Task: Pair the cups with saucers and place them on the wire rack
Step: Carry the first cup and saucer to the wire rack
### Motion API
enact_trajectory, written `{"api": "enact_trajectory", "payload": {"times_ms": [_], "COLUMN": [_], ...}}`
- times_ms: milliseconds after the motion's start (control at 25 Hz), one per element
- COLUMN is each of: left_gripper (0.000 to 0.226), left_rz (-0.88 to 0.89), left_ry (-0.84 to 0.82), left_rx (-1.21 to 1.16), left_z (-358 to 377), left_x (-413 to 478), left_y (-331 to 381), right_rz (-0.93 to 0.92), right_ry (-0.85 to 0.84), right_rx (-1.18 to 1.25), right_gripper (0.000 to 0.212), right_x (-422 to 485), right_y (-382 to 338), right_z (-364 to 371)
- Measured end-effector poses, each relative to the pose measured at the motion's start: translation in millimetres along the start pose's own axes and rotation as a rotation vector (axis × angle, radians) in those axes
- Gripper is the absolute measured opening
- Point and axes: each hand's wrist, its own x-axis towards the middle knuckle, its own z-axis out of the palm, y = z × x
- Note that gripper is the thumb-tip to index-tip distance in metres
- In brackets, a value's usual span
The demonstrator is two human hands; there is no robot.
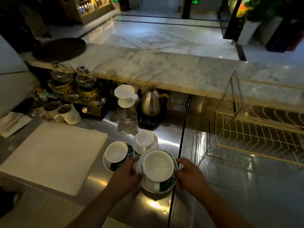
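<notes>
Head view. Near cup: mouth up, seated on its leaf-print saucer above the steel counter, left of the wire rack. My left hand and right hand pinch the saucer's opposite edges, fingers clamped. Second cup, mouth up on its saucer, just left. Third cup, on a plain saucer, just behind.

Steel counter — white mat, wire rack, kettle.
</notes>
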Motion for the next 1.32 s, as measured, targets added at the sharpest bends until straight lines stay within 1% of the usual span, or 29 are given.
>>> {"api": "enact_trajectory", "payload": {"times_ms": [120, 240, 440, 600, 800, 880, 1120, 1200, 1320], "left_gripper": [0.057, 0.055, 0.048, 0.049, 0.05, 0.051, 0.055, 0.054, 0.051], "left_rz": [0.074, 0.146, 0.18, 0.205, 0.212, 0.218, 0.207, 0.218, 0.24], "left_ry": [-0.03, -0.07, -0.176, -0.194, -0.216, -0.199, -0.13, -0.124, -0.112], "left_rx": [0.01, 0.029, 0.048, 0.094, 0.133, 0.138, 0.113, 0.104, 0.081], "left_z": [1, 5, 20, 44, 85, 104, 165, 179, 196], "left_x": [5, 8, 4, 4, 4, 3, 0, 2, 9], "left_y": [32, 59, 109, 148, 199, 220, 279, 293, 312], "right_rz": [0.005, 0.037, 0.08, 0.09, 0.059, 0.042, -0.016, -0.027, -0.039], "right_ry": [0.054, 0.116, 0.243, 0.309, 0.347, 0.35, 0.317, 0.308, 0.291], "right_rx": [-0.055, -0.044, -0.003, 0.022, 0.044, 0.061, 0.062, 0.061, 0.066], "right_gripper": [0.022, 0.022, 0.026, 0.025, 0.021, 0.019, 0.022, 0.019, 0.021], "right_x": [-7, -22, -53, -73, -89, -91, -96, -96, -93], "right_y": [-16, -23, -27, -24, -15, -11, -1, 0, 1], "right_z": [-28, -50, -87, -121, -182, -209, -296, -319, -348]}}
